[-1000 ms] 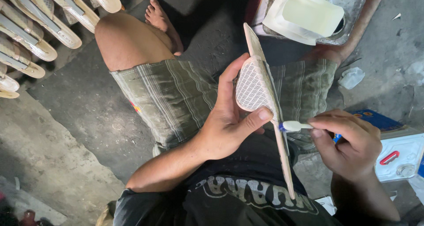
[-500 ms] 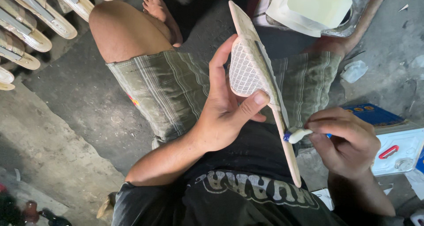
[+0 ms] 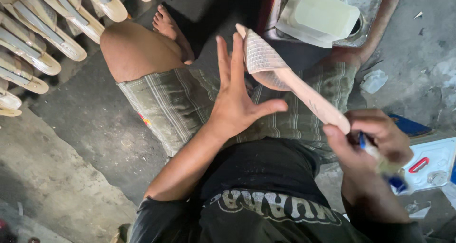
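Over grey concrete, right hand [image 3: 375, 143] pinches flat mesh-faced wooden sole [image 3: 285, 79].

Shoe workshop: rows of sandal soles [image 3: 33, 38], concrete floor [image 3: 71, 167].

Floor [image 3: 80, 143]: bare grey concrete, stained and gritty, darker toward the top centre. Row of pale wooden pieces [image 3: 33, 38] laid side by side at upper left. Dented metal basin [image 3: 375, 5] at upper right holds a white plastic container [image 3: 318, 15]. Light dim, uneven.
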